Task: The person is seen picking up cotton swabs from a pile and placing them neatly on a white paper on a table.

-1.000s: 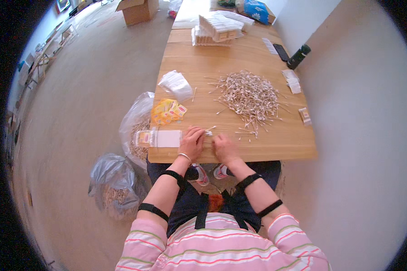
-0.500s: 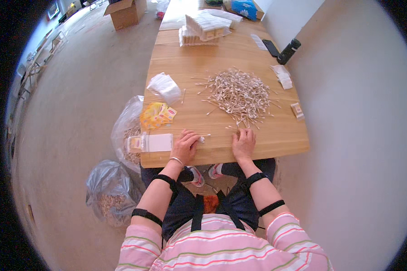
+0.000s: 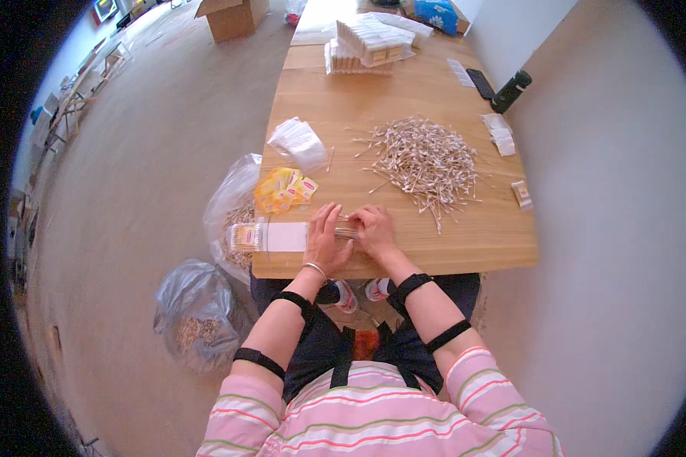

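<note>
A small row of cotton swabs (image 3: 345, 231) lies on the table between my two hands. My left hand (image 3: 326, 242) is around its left end, with fingers on the far side and thumb on the near side. Curled fingers of my right hand (image 3: 374, 230) close on the right end of these swabs; the fingertips are partly hidden. Left of my left hand lies a flat white card (image 3: 287, 237). Against it, at the table's left edge, is a clear packet of swabs (image 3: 246, 237) with a yellow label. Beyond my right hand spreads a big loose pile of cotton swabs (image 3: 423, 160).
Yellow printed cards (image 3: 282, 190) and clear plastic sleeves (image 3: 297, 143) lie at the left. Stacked swab packets (image 3: 370, 46) stand at the far end. A dark bottle (image 3: 511, 91), a phone (image 3: 480, 84) and a small packet (image 3: 521, 195) line the right edge. Bags (image 3: 194, 305) sit on the floor.
My right hand has moved left from the near edge of the pile to the swabs by my left hand. Both hands now meet there. The view has shifted slightly.
</note>
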`<state>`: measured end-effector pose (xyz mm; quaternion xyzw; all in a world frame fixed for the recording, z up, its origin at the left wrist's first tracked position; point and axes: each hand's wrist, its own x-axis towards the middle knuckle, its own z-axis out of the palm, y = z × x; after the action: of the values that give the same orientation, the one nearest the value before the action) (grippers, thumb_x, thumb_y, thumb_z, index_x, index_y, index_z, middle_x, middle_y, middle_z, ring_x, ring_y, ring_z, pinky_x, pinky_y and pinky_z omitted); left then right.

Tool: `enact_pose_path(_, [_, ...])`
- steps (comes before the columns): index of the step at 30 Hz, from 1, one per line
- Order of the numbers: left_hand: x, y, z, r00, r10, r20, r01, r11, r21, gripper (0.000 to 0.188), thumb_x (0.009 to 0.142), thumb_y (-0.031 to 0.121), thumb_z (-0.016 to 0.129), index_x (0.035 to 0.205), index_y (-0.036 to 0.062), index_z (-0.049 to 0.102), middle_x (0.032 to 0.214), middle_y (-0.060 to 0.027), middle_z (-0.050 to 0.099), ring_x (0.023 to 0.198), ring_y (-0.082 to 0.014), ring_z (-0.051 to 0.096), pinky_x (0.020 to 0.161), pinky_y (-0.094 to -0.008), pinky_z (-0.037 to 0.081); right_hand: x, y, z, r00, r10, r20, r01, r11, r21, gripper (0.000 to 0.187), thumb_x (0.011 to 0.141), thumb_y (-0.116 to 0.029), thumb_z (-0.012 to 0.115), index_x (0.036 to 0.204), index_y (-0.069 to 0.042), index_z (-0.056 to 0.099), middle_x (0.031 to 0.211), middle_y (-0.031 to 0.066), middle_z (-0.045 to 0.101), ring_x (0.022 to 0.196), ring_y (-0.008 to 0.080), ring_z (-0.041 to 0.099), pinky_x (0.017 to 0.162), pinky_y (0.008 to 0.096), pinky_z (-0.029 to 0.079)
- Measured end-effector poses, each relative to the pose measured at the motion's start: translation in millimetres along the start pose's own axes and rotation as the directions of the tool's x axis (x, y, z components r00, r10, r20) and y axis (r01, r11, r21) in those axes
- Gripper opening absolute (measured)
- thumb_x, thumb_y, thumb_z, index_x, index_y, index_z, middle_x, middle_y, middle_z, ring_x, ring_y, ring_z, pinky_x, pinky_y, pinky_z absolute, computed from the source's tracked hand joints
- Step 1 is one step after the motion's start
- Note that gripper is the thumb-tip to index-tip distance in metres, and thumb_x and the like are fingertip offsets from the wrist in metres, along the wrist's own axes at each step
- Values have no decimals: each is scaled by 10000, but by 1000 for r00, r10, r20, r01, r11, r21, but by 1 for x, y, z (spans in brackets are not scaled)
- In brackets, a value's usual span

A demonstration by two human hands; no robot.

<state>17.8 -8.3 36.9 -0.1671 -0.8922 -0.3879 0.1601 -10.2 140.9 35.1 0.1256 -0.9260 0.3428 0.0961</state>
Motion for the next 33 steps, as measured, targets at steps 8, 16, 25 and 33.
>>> enact_pose_path(8, [3,2,7,989,-145,22,146,980,-138,733,688,166,690,1324,21,356,1258,-178,468,1235,-339,375,1083,-440,255,20,26,3,997,58,54,-63,994,94,77,773,-100,580,825,-72,630,872,121,607,858,313,557,800,436,424])
enact_pose_path(16, [-2,-6,2,995,-80,65,83,996,-45,605,689,104,672,1241,36,434,1175,-157,535,1133,-335,475,1010,-424,341,-5,3,-5,961,158,-226,-197,967,-162,158,798,-77,542,942,-47,601,994,134,550,981,319,500,853,435,391])
enact_pose_path(25, [-5,-16,5,990,-142,-15,136,968,-209,570,700,3,601,1245,25,436,1180,-179,537,1120,-335,502,976,-406,387,-15,-24,29,967,211,-143,-115,862,494,332,788,2,455,1117,-10,495,1215,198,477,1189,362,410,1034,436,297])
enact_pose_path(33, [-6,-20,12,960,-252,-122,200,922,-331,413,820,-32,466,1231,2,474,1156,-185,588,1095,-300,564,931,-371,438,-31,-30,33,978,-69,199,168,827,-536,613,852,-243,473,1355,59,296,1447,207,247,1356,358,201,1109,474,149])
